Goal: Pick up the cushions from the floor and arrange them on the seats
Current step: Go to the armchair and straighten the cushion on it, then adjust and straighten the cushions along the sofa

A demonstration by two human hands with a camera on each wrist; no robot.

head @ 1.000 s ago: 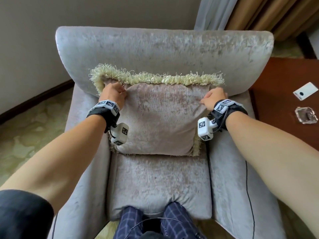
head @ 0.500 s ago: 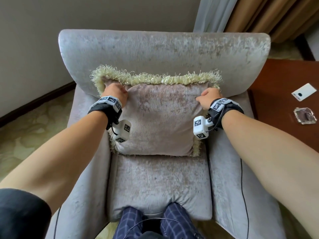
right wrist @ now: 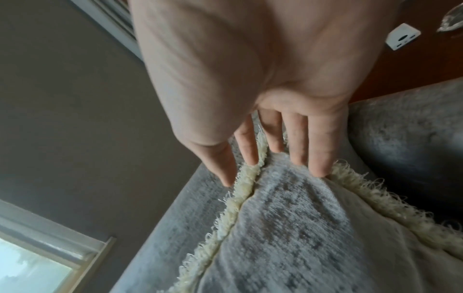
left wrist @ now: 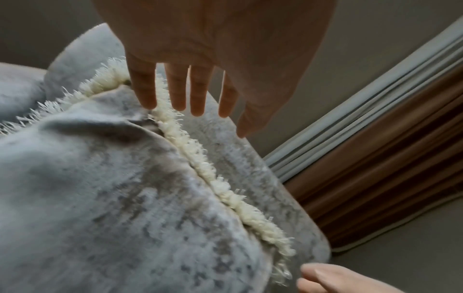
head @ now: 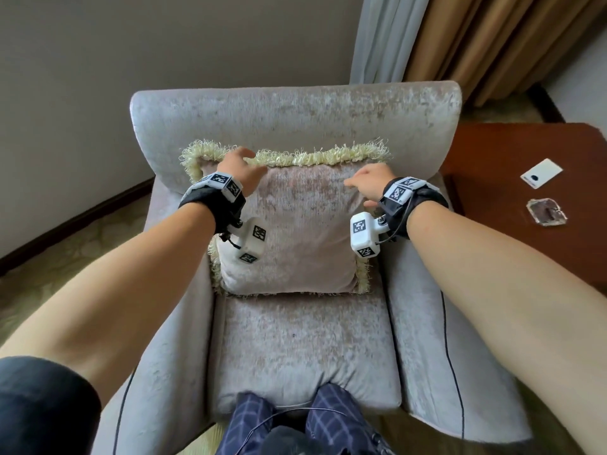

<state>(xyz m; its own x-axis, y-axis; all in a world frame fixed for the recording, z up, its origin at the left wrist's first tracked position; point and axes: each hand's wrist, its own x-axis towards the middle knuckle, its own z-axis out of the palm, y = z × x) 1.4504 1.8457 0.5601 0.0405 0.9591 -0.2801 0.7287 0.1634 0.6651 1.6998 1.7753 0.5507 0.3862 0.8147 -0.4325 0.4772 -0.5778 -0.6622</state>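
A pale velvet cushion (head: 295, 224) with a cream fringe stands on the seat of a grey armchair (head: 295, 113) and leans against its backrest. My left hand (head: 241, 169) is at its upper left corner. In the left wrist view its fingers (left wrist: 175, 93) are straight and spread, with the tips at the fringe (left wrist: 200, 164). My right hand (head: 371, 183) is at the upper right corner. In the right wrist view its straight fingers (right wrist: 318, 154) touch the top edge of the cushion (right wrist: 300, 228). Neither hand holds anything.
A dark wooden side table (head: 525, 152) stands right of the armchair, with a white card (head: 541, 173) and a glass ashtray (head: 547, 211) on it. Curtains (head: 460, 37) hang behind, a wall is at the left. My legs (head: 295, 421) are against the seat's front.
Both hands have let go of the cushion's upper corners and opened their fingers. The cushion stays leaning on the backrest. My head has pulled back.
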